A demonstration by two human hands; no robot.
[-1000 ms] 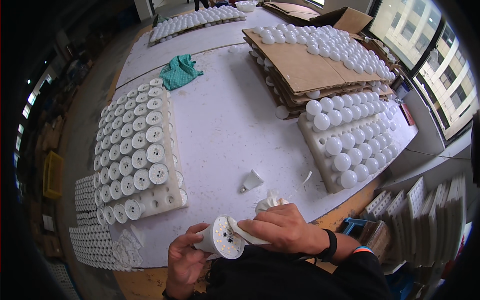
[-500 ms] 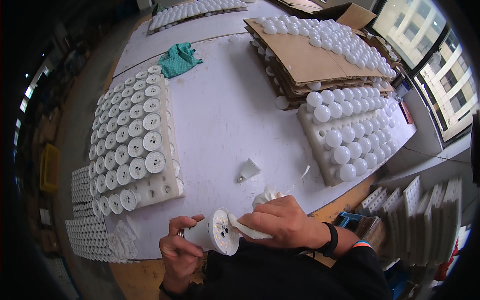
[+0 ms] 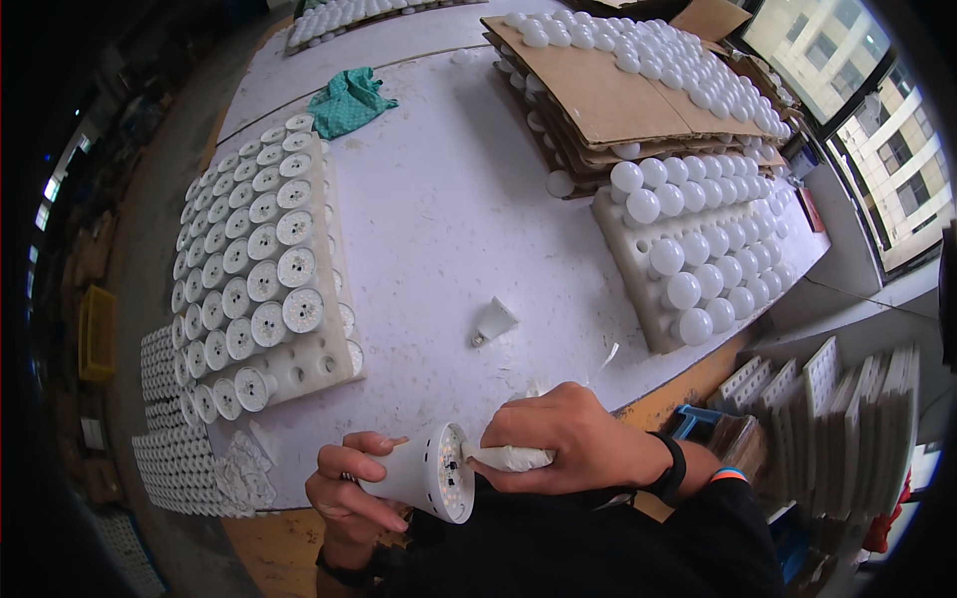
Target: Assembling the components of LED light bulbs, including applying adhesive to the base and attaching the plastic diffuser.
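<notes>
One lamp base (image 3: 404,480) near 6:30, left hand (image 3: 344,490) clamped on it, LED face (image 3: 456,478) toward 3; right hand (image 3: 566,439) pinching white wad (image 3: 513,458) at that face. Loose lamp housing (image 3: 496,320) toward 1.

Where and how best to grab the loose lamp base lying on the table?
Likely the white tapered body of the loose lamp base, pinched across from above: it lies on its side, uncovered, screw cap pointing near-left, wider end far-right.
</notes>
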